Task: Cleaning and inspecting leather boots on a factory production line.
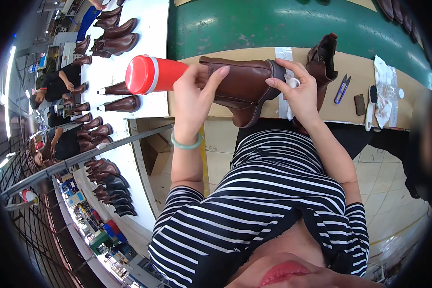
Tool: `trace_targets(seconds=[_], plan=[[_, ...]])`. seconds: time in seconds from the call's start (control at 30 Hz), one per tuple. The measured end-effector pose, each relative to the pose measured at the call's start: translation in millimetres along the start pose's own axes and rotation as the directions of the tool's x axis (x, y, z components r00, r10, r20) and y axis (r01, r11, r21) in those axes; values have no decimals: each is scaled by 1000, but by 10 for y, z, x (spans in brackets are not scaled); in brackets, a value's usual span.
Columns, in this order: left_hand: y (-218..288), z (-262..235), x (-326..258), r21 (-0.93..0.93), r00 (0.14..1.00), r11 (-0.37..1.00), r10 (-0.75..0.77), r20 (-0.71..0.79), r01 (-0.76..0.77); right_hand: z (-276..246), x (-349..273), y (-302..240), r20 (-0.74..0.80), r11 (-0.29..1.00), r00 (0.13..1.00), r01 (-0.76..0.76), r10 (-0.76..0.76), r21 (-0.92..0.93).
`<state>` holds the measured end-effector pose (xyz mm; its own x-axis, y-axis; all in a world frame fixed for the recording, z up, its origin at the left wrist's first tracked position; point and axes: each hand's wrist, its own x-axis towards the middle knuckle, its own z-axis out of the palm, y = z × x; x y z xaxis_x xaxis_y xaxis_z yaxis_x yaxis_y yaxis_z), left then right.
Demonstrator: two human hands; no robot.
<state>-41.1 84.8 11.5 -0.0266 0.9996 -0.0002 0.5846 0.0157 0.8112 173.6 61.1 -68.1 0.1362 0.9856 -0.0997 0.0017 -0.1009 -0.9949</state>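
A brown leather ankle boot lies sideways in front of me, its heel to the right and its toe toward my body. My left hand is closed on the top of its shaft, thumb outside and fingers partly hidden inside. At the heel, my right hand holds a small white cloth, bunched between the fingers. Its thumb and forefinger touch the dark heel edge. A second brown boot stands just beyond my right hand. Left of my left hand is a red tumbler with a white band.
Cardboard covers the bench edge before a green surface. At right lie thread snips, a brown block, a white-handled brush and clear plastic. Boots line a white table at left, with people beside it.
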Motion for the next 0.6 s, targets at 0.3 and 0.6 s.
trace_targets(seconds=[0.3, 0.6], plan=[[-173, 147, -100, -759, 899, 485, -185, 397, 435, -157, -104, -124, -118, 942, 943, 290, -312, -168], [-126, 332, -521, -922, 955, 282, -207, 212, 265, -140, -105, -491, 275, 995, 960, 26, -52, 97]])
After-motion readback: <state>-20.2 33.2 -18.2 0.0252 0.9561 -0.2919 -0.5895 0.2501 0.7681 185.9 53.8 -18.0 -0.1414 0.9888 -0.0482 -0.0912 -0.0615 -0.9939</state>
